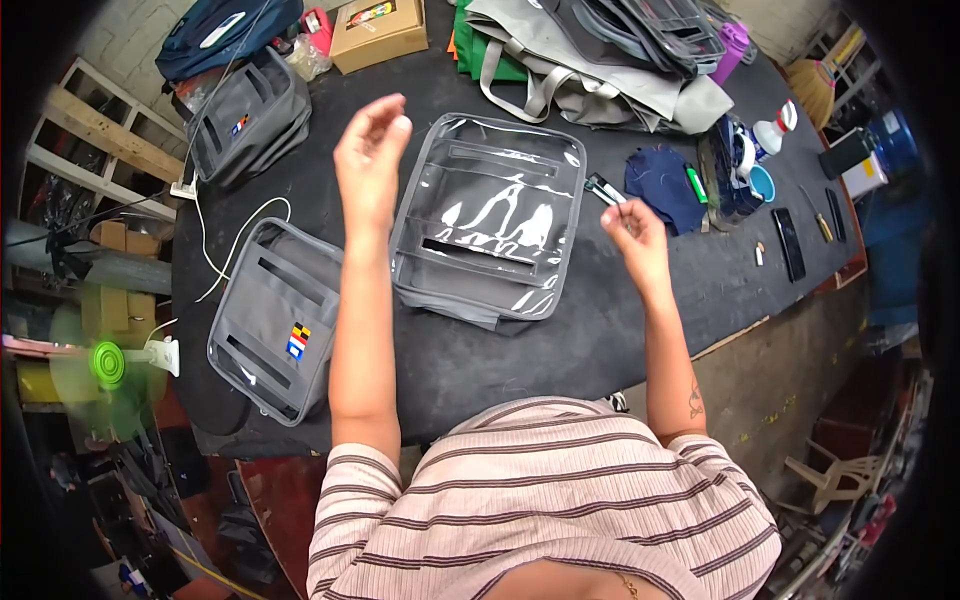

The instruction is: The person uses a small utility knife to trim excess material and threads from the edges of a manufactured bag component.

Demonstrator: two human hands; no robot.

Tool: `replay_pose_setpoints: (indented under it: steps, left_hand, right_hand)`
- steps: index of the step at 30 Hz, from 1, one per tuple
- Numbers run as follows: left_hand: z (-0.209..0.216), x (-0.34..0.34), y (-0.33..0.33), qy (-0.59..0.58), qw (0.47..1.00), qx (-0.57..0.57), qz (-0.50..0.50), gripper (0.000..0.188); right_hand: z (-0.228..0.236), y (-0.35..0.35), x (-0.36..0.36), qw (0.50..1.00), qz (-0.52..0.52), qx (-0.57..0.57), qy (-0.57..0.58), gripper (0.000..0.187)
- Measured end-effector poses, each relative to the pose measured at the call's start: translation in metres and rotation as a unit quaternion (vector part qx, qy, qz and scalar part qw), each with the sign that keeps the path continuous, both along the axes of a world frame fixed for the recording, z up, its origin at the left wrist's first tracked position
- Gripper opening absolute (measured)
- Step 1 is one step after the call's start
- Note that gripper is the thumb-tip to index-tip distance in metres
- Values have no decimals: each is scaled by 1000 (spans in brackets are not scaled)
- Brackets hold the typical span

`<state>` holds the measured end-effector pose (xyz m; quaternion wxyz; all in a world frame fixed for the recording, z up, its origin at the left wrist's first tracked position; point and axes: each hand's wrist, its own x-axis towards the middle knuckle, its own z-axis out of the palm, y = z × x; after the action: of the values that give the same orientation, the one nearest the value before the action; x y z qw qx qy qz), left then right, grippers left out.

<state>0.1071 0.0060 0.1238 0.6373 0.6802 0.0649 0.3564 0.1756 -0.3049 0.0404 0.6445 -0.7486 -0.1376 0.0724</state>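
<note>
A grey bag with a clear plastic front lies flat between my hands, its glossy face up with two dark slots across it. My left hand is raised by its upper left edge, fingers loosely bent, thumb apart, holding nothing. Beside the bag's right edge, my right hand has its fingers curled at the end of a small black-and-silver tool, whose exact kind is too small to tell. Left of my left forearm lies a similar grey bag with a colourful flag patch, partly covered by the forearm.
Stacked grey bags, a cardboard box and a pile of grey bags line the far side. On the right are navy cloth, a green lighter-like item, a phone and a screwdriver. A fan spins at left.
</note>
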Motion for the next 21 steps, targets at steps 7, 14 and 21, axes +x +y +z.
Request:
replay_pose_setpoints:
  steps: [7, 14, 21]
  left_hand:
    - [-57, -38, -83, 148, 973, -1, -176, 17]
    - [-67, -53, -108, 187, 964, 135, -133, 18]
    - [-77, -54, -109, 216, 931, 270, -122, 14]
  right_hand:
    - [-8, 4, -39, 971, 145, -1, 191, 19]
    - [-19, -1, -34, 986, 101, 16, 129, 19]
    - [-24, -9, -28, 992, 20, -18, 127, 13]
